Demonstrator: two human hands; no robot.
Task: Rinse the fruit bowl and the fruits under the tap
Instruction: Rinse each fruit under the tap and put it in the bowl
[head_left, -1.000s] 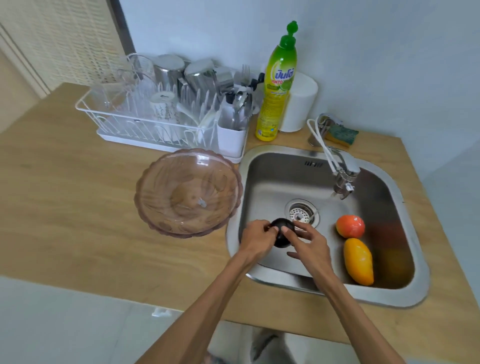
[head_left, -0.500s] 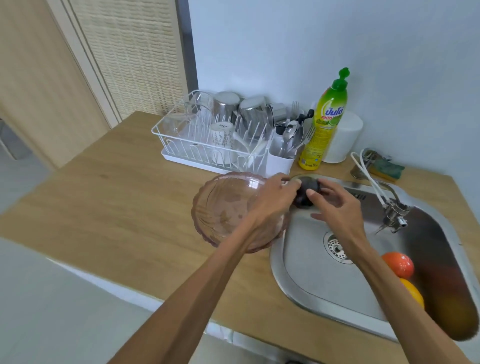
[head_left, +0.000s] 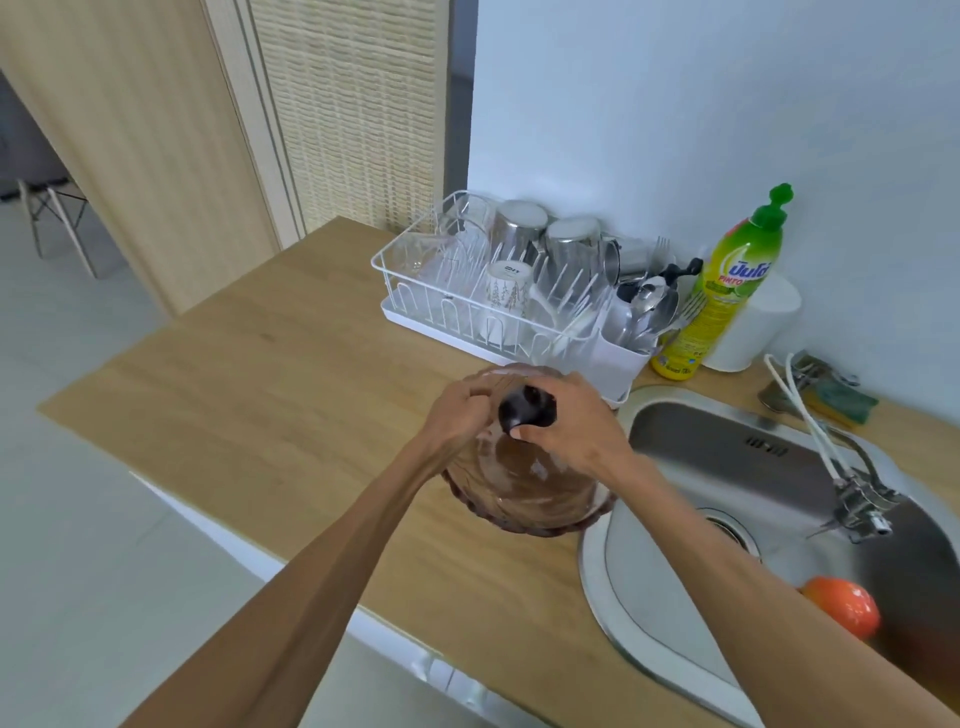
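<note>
While both hands cup the dark fruit (head_left: 524, 410), right hand (head_left: 576, 431) curled round it and left hand (head_left: 457, 410) pinching its side, it has travelled from sink (head_left: 675, 415) to above the fruit bowl (head_left: 519, 499) on the counter (head_left: 285, 395). Judged rinsed; orange fruit (head_left: 841, 605) remains in sink.

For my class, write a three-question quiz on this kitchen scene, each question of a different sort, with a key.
1. True or false: the dark fruit lies in the sink.
2. Which fruit shows in the sink? A) orange-red fruit B) banana C) grapes
3. Fill in: the right hand holds the dark fruit above the ____.

Key:
1. False: it is held over the fruit bowl on the counter, with the left hand beside it.
2. A, the orange-red fruit.
3. fruit bowl
</note>
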